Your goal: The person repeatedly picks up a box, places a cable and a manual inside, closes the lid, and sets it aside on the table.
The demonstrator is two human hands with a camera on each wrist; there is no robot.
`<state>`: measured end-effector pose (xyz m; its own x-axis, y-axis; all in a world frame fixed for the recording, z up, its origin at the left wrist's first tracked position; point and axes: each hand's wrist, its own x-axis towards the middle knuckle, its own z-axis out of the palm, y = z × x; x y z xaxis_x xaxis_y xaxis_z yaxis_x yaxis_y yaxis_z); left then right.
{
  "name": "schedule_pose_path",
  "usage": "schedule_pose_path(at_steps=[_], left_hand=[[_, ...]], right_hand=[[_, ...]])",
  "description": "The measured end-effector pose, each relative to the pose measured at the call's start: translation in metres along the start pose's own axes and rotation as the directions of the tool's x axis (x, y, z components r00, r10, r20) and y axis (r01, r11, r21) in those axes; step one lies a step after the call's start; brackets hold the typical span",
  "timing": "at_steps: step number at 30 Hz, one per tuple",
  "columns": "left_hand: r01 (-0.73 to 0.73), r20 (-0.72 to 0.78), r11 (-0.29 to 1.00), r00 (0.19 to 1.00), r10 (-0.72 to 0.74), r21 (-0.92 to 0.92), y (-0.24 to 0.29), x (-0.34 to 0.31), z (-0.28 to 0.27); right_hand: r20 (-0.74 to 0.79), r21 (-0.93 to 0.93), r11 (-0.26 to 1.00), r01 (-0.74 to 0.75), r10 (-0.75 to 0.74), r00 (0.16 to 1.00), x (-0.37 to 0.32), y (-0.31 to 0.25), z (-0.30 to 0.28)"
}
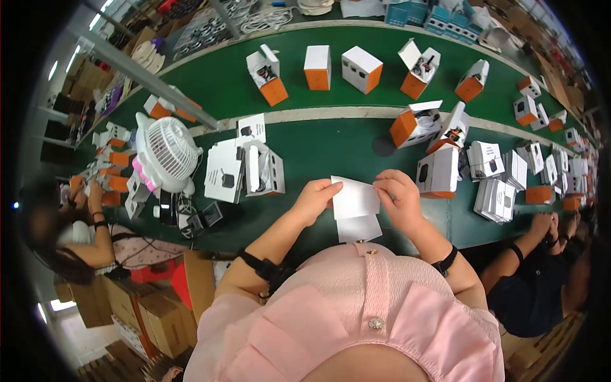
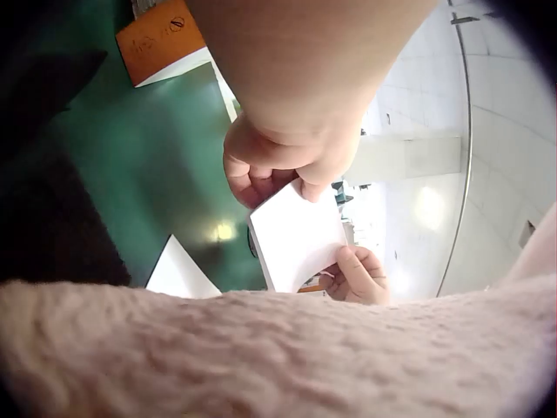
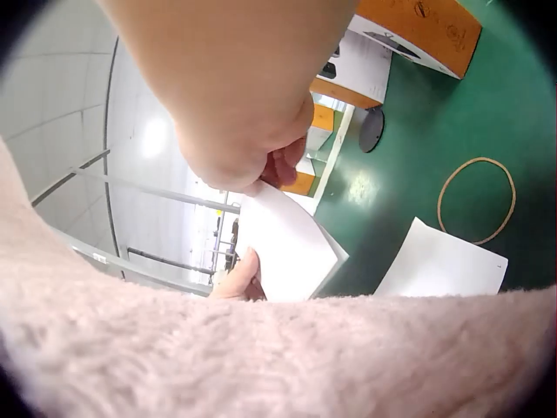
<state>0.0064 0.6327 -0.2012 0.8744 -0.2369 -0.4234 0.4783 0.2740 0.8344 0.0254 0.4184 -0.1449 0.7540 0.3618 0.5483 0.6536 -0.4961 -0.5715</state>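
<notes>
Pinching a thin white leaflet (image 1: pixel 355 200) at centre, over the near part of the green table (image 1: pixel 309 143), left hand (image 1: pixel 316 202) at its far left corner, right hand (image 1: pixel 401 198) at its far right! Looking plain, blank-faced, leaves parted slightly. Spotting tiny, unreadable print on white cards (image 1: pixel 223 175) leftward.

Green worktable (image 1: pixel 331 146), grey metal post (image 1: pixel 146 79)

One white booklet (image 1: pixel 356 198), one paper sheet (image 1: pixel 358 229), one white fan (image 1: pixel 168 153), one rubber band (image 3: pixel 479 160), one dark disc (image 3: pixel 372 131); five white-and-orange boxes (image 1: pixel 317 67) in the far middle row, three more nearer, right of centre.
</notes>
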Motion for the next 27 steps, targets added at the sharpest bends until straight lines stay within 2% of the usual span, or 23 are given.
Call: schedule_pose_path(at_steps=[1,2,3,4,5,7,8,9,10,11,12,13,14,16,17,18,20,21,23,24,25,26,27], left_hand=[[0.086,0.088,0.995,0.993,-0.082,-0.042,0.000,0.005,-0.005],[0.089,0.104,0.996,0.991,-0.086,-0.028,0.005,0.003,-0.004],[0.165,0.276,0.955,0.956,-0.094,-0.245,0.019,-0.002,0.004],[0.273,0.437,0.859,0.897,-0.065,-0.432,0.032,-0.006,0.013],[0.331,0.523,0.833,0.850,-0.059,-0.443,0.040,-0.009,0.019],[0.335,0.543,0.866,0.835,-0.090,-0.372,0.038,-0.003,0.028],[0.330,0.548,0.890,0.829,-0.114,-0.314,0.035,0.000,0.032],[0.217,0.550,0.962,0.831,-0.091,-0.168,0.032,0.001,0.038],[0.209,0.554,0.965,0.828,-0.089,-0.158,0.032,0.000,0.042],[0.260,0.582,0.961,0.797,-0.160,-0.092,0.035,-0.001,0.047],[0.308,0.601,0.951,0.765,-0.230,-0.028,0.039,-0.002,0.049],[0.376,0.670,0.925,0.701,-0.243,-0.057,0.041,-0.003,0.052],[0.368,0.663,0.928,0.709,-0.240,-0.057,0.045,-0.005,0.055],[0.304,0.778,0.953,0.600,-0.187,-0.006,0.053,-0.006,0.060],[0.442,0.800,0.879,0.586,-0.130,-0.181,0.054,-0.008,0.061],[0.437,0.795,0.881,0.593,-0.128,-0.184,0.057,-0.012,0.061],[0.041,0.750,0.999,0.661,-0.016,-0.015,0.064,-0.022,0.062],[0.035,0.744,0.999,0.668,-0.010,-0.017,0.062,-0.026,0.063],[-0.193,0.568,0.979,0.814,0.126,0.060,0.057,-0.031,0.070],[-0.202,0.561,0.977,0.817,0.135,0.059,0.055,-0.029,0.069],[-0.133,0.469,0.987,0.880,0.077,0.087,0.050,-0.023,0.065],[-0.061,0.373,0.992,0.928,0.017,0.107,0.046,-0.016,0.063],[-0.076,0.241,0.997,0.968,0.067,0.029,0.045,-0.014,0.067]], right_hand=[[-0.016,-0.021,0.999,0.032,-0.032,0.999,0.001,-0.002,-0.007],[-0.031,-0.033,0.999,0.022,-0.023,0.999,-0.001,-0.005,-0.012],[-0.065,-0.051,0.997,0.058,-0.061,0.996,-0.004,-0.005,-0.018],[-0.096,-0.072,0.993,0.093,-0.100,0.990,-0.007,-0.007,-0.025],[-0.108,-0.083,0.993,0.086,-0.095,0.990,-0.012,-0.010,-0.031],[0.017,-0.175,0.947,0.269,-0.270,0.963,-0.020,-0.018,-0.044],[0.006,-0.185,0.946,0.268,-0.271,0.962,-0.023,-0.019,-0.048],[-0.015,-0.192,0.943,0.273,-0.281,0.960,-0.025,-0.021,-0.051],[-0.036,-0.199,0.938,0.283,-0.295,0.955,-0.026,-0.020,-0.055],[-0.107,-0.216,0.946,0.243,-0.270,0.957,-0.025,-0.018,-0.058],[-0.113,-0.217,0.943,0.251,-0.280,0.953,-0.021,-0.019,-0.061],[-0.130,-0.234,0.940,0.248,-0.283,0.950,-0.016,-0.022,-0.067],[-0.147,-0.247,0.937,0.245,-0.286,0.947,-0.013,-0.024,-0.071],[-0.117,-0.242,0.918,0.316,-0.350,0.929,-0.011,-0.024,-0.075],[-0.090,-0.230,0.900,0.371,-0.400,0.912,-0.010,-0.026,-0.077],[-0.062,-0.214,0.880,0.424,-0.446,0.893,-0.009,-0.028,-0.078],[-0.063,-0.204,0.874,0.441,-0.462,0.885,-0.006,-0.027,-0.077],[-0.115,-0.193,0.900,0.390,-0.415,0.902,-0.005,-0.025,-0.075],[-0.182,-0.140,0.946,0.294,-0.316,0.931,0.005,-0.027,-0.074],[-0.181,-0.134,0.943,0.305,-0.326,0.928,0.005,-0.026,-0.071],[-0.192,0.086,0.988,0.128,-0.110,0.975,0.002,-0.025,-0.066],[-0.154,0.299,0.952,-0.059,0.109,0.982,0.002,-0.023,-0.063],[-0.157,0.303,0.952,-0.050,0.101,0.982,0.008,-0.023,-0.063]])
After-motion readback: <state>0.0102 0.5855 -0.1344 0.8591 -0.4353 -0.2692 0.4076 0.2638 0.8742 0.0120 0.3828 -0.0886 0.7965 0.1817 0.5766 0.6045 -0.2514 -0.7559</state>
